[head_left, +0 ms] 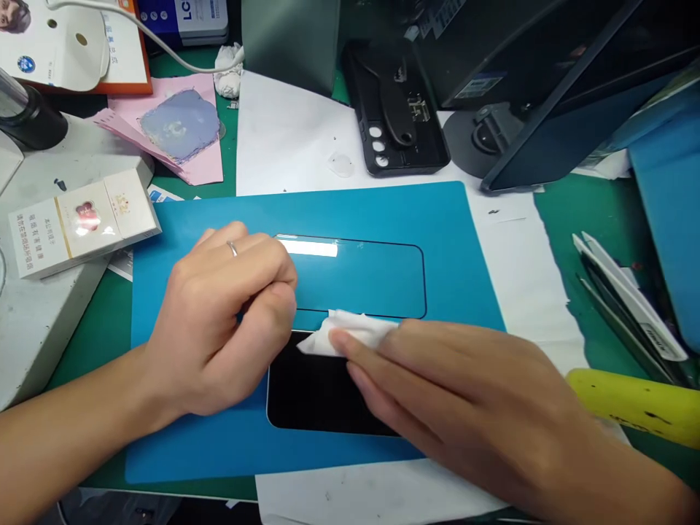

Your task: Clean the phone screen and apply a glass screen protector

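Observation:
A phone [322,390] lies with its black screen facing up on a blue mat [186,445]. My right hand [464,401] presses a folded white wipe [355,328] at the phone's upper edge, fingers closed over it. Curled into a fist, my left hand [235,313] is over the mat at the phone's left end; whether its fingers hold anything is hidden. Just beyond the phone rests a clear glass screen protector [361,277] with a thin black border, its left end covered by my left hand.
A white cigarette pack [84,222] sits on a grey box at left. Behind the mat are a black phone case [399,109] and a pink paper [211,164] with a grey-blue patch. Tweezers [628,306] and a yellow object [639,405] lie at right, below a dark monitor [547,95].

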`<state>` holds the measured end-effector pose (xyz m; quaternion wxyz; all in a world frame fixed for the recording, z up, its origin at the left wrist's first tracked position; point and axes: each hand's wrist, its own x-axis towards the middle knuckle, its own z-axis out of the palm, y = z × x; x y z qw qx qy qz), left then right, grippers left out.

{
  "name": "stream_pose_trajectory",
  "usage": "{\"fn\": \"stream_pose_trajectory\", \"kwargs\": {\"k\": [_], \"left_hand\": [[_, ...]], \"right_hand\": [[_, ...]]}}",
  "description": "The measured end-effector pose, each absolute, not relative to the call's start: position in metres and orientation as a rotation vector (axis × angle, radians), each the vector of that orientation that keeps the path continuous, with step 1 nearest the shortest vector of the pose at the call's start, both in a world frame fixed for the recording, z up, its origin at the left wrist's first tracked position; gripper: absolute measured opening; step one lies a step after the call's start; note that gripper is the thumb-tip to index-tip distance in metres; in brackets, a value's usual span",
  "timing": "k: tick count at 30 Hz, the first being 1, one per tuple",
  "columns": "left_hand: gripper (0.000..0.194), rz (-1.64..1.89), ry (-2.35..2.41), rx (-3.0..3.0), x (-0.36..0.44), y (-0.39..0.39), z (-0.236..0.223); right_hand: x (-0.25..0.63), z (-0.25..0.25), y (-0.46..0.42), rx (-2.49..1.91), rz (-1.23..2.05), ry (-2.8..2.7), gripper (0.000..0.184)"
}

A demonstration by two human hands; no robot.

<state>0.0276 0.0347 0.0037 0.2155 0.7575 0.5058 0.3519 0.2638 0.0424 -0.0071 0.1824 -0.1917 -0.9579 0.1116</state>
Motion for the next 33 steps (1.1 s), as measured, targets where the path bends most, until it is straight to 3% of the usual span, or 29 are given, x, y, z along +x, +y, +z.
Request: {"fn": "stream_pose_trajectory", "kwargs": {"k": [11,33], "left_hand": [[0.027,0.955,1.402,2.116,0.027,0.036,0.005],[0.028,0.897,1.409,2.059,0.03,0.034,0.005]], "right_hand": [[0.265,-0.008,0.041,-0.443,0.477,-2.74,0.027],[0.266,-0.01,0.044,-0.513,0.357,-2.682,0.018]]}}
